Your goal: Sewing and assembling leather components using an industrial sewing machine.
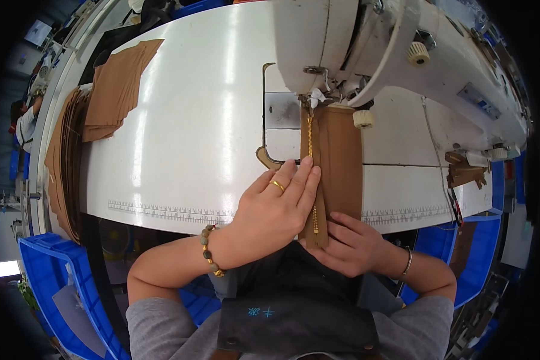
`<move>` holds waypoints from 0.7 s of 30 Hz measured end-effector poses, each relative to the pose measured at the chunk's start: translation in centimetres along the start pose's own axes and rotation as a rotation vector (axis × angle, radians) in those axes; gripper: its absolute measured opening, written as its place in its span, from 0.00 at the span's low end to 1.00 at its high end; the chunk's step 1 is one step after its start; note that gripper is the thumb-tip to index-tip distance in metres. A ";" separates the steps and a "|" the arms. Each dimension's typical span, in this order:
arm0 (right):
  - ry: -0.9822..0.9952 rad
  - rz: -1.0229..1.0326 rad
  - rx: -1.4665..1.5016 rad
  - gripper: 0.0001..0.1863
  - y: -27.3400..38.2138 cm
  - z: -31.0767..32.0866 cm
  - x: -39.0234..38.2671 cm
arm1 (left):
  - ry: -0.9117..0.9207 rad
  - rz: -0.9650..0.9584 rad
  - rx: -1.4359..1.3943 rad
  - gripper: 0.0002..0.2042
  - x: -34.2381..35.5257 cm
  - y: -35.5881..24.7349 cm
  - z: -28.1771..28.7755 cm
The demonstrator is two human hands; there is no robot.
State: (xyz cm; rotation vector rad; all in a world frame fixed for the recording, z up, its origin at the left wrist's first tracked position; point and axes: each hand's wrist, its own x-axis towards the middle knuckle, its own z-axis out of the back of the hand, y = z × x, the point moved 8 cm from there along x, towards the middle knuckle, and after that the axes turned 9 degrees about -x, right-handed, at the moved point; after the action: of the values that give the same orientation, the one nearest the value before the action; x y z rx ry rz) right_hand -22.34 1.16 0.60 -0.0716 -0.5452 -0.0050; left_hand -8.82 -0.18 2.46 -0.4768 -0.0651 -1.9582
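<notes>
A brown fabric piece lies lengthwise under the head of a white sewing machine. Along its left side runs a gold-toothed zipper on brown tape, its far end near the presser foot, which is partly hidden. My left hand rests flat on the zipper and the tape, fingers stretched out towards the needle area, gripping nothing. At the near end, my right hand is closed on the brown fabric by the table's front edge; some of its fingers are hidden.
Stacked brown pieces lie at the table's far left, beside a thicker hanging pile. Blue bins flank me on both sides. A ruler strip follows the front edge. Small brown scraps lie at right.
</notes>
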 end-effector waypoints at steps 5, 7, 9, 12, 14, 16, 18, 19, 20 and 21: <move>0.002 0.014 -0.002 0.09 0.1 -0.1 -0.1 | 0.016 0.006 0.006 0.27 -0.1 -0.2 -0.7; 0.004 0.014 0.000 0.09 0.2 0.2 0.3 | 0.021 0.000 0.009 0.28 -0.1 -0.4 -0.9; -0.030 -0.071 0.120 0.09 -0.6 1.1 1.0 | 0.035 0.008 0.042 0.28 -0.2 -0.5 -1.0; -0.030 -0.118 0.314 0.10 -2.9 3.0 2.0 | 0.076 0.010 0.021 0.30 -0.3 -0.4 -1.0; 0.025 -0.188 0.251 0.11 -6.3 2.5 3.0 | 0.106 0.003 0.040 0.30 -0.2 -0.4 -0.8; 0.079 -0.305 0.142 0.14 -10.4 1.0 3.8 | 0.131 -0.008 0.062 0.31 0.0 -0.6 -0.8; 0.127 -0.360 0.110 0.16 -12.5 -1.3 4.5 | 0.130 0.080 -0.053 0.35 -0.1 -0.4 -0.7; 0.130 -0.355 0.073 0.19 -13.0 -2.2 4.9 | 0.124 0.082 -0.043 0.35 -0.2 -0.5 -0.7; 0.141 -0.356 0.045 0.23 -13.3 -2.9 5.1 | 0.143 0.086 -0.036 0.38 -0.5 -0.6 -0.9; 0.131 -0.348 0.038 0.23 -13.2 -3.2 5.2 | 0.156 0.113 -0.061 0.40 -1.0 -0.6 -1.2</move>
State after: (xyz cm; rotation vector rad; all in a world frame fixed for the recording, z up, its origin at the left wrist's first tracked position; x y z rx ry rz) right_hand -16.57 -12.21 1.42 0.0614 -0.4213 -0.3363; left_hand -9.31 0.67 1.12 -0.3576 0.1186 -1.8835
